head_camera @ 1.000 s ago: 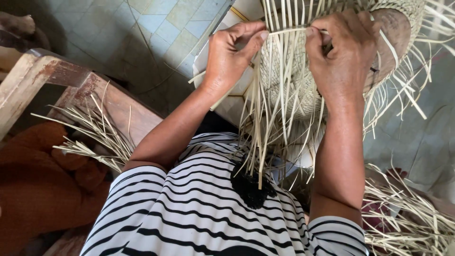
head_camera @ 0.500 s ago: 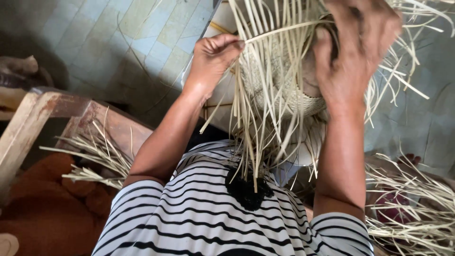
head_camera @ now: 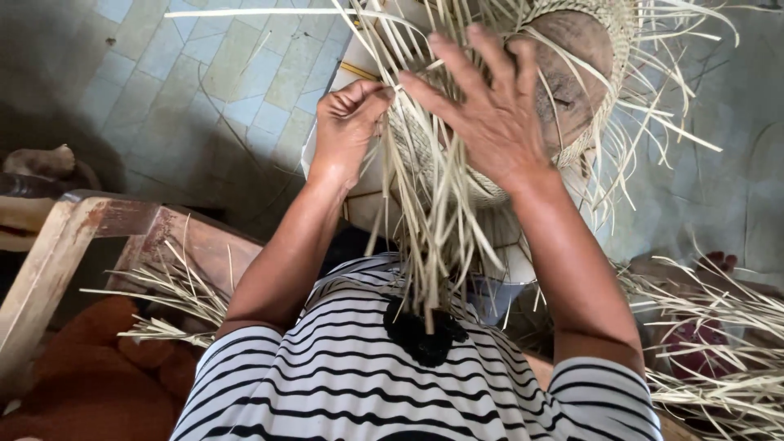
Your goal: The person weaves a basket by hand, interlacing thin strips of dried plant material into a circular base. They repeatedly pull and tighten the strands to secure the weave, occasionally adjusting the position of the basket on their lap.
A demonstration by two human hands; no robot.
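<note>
1. Wooden chair frame [head_camera: 57, 269]: far left of the woven straw piece [head_camera: 457, 163].
2. Your left hand [head_camera: 347, 122]: fingers pinched shut on one straw strand [head_camera: 278, 12], just left of the piece.
3. Your right hand [head_camera: 490, 106]: fingers spread open, resting over the piece.

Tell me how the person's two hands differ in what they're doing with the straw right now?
The left hand is closed, fingertips pinched on a single straw strand that runs off sideways; the right hand is open, fingers spread and loosely fanned over the hanging straw strips. The left hand sits at the edge of the woven piece, the right hand lies in front of its middle. Both are bare and raised at about the same height.
</note>
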